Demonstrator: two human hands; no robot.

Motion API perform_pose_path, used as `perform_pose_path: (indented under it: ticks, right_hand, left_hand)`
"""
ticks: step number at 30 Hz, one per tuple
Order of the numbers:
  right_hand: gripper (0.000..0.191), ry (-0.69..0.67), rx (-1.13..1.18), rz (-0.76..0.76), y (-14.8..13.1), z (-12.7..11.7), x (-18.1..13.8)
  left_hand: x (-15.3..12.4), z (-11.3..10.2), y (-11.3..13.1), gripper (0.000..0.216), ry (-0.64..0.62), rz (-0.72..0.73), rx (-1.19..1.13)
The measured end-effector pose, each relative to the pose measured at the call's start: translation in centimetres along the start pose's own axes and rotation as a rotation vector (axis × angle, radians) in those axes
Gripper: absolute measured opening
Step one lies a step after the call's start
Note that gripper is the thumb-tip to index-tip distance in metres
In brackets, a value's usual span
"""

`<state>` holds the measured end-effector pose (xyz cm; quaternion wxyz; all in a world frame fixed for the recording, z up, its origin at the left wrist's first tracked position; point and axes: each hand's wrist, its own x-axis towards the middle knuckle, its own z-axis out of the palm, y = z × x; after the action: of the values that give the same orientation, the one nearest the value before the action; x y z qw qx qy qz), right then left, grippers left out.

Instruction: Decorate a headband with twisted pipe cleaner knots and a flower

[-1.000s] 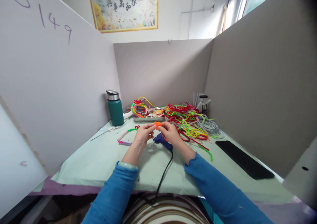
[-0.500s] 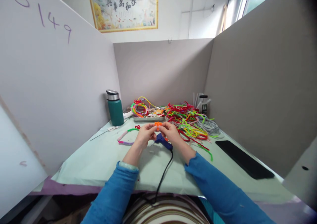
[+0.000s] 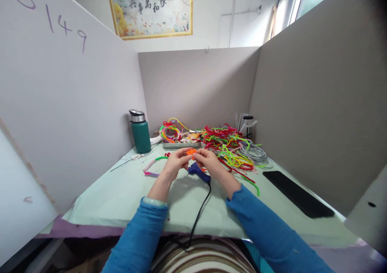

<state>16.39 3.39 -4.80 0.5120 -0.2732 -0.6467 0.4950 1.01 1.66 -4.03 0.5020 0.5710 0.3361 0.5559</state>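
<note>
A small orange pipe-cleaner flower (image 3: 191,152) is pinched between both hands above the middle of the table. My left hand (image 3: 175,161) is closed on its left side, thumb and forefinger together. From the right, my right hand (image 3: 208,160) grips the same flower with thumb and fingertips. Below the hands lies a blue glue gun (image 3: 199,172), its black cord running down to the table's front edge. Left of it rests a bent loop of green, pink and purple pipe cleaner (image 3: 151,169) with a red bow-like piece, partly hidden by my left hand.
A tray (image 3: 181,145) of small pieces stands at the back, a coiled colourful ring (image 3: 170,133) on it. Pipe cleaners (image 3: 223,142) heap up to its right. A green bottle (image 3: 140,134) is at back left, a black phone-like slab (image 3: 298,194) at right. Grey partitions (image 3: 199,87) enclose the table.
Both hands have shifted slightly left with the orange flower, which is turned a little. My left hand's fingers have opened out somewhat around it. The things on the table have stayed put.
</note>
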Motion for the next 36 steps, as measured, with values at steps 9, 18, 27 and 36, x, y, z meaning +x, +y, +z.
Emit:
perform_pose_path:
  ticks: [9,18,27,36]
  right_hand:
    - [0.027,0.025,-0.084,-0.017,0.0,0.2,0.1]
    - [0.018,0.090,-0.492,-0.213,0.9,0.0,0.1]
    - [0.027,0.008,-0.255,-0.015,0.6,0.2,0.1]
    - [0.025,0.084,-0.210,-0.073,1.0,0.7,0.2]
  left_hand:
    - [-0.2,0.6,0.2,0.035,0.030,-0.028,0.037]
    - [-0.1,0.5,-0.1,0.039,0.043,-0.072,0.017]
    - [0.5,0.3,-0.7,0.036,0.175,-0.030,-0.110]
    - [0.2,0.9,-0.2,0.031,0.198,-0.060,-0.113]
